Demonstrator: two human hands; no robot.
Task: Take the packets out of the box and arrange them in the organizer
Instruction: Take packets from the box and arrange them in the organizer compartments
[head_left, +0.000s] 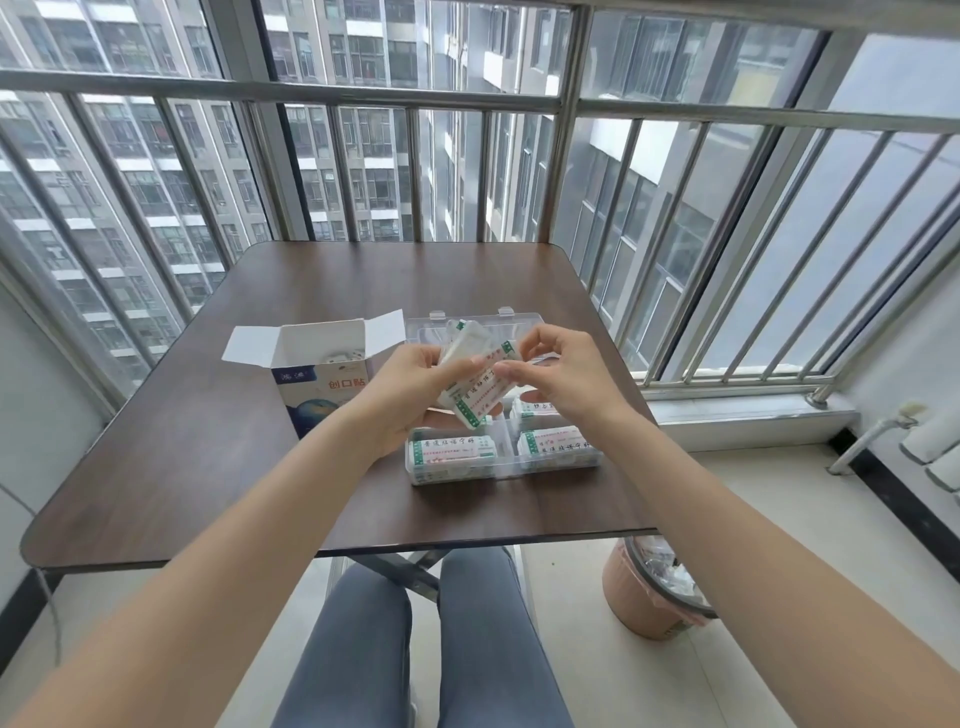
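Packets (475, 387): a stack of white ones with green edging and red print, held in the air over the far half of the organizer (506, 457). We grip the stack from the left with our left hand (410, 395), fingers curled under it and thumb across its face. Our right hand (558, 371) pinches the top right end of the stack with thumb and fingertips.

Organizer: a clear plastic case with compartments, lying on the table (208, 441) just right of the box (324, 384). Its lid (519, 325) stands open at the back.
- Near left compartment: filled with a stack of packets (451, 451), lying flat.
- Near right compartment: filled with another stack (558, 446), lying flat.
- Far right compartment: more packets (530, 410), partly hidden by our right hand.
- Far left compartment: hidden behind our hands and the held stack; we cannot tell what it holds.

Box: white and blue cardboard with red lettering, upright on the table, all top flaps open. A few items show inside at the top; we cannot make out what they are.

Table: dark brown wood grain, rounded corners, set against a metal railing (467, 98).

Other items: a pink bin (649, 592) with white scraps inside, on the floor beyond the right near corner of the table; our knees in blue jeans (415, 649) under the near edge.
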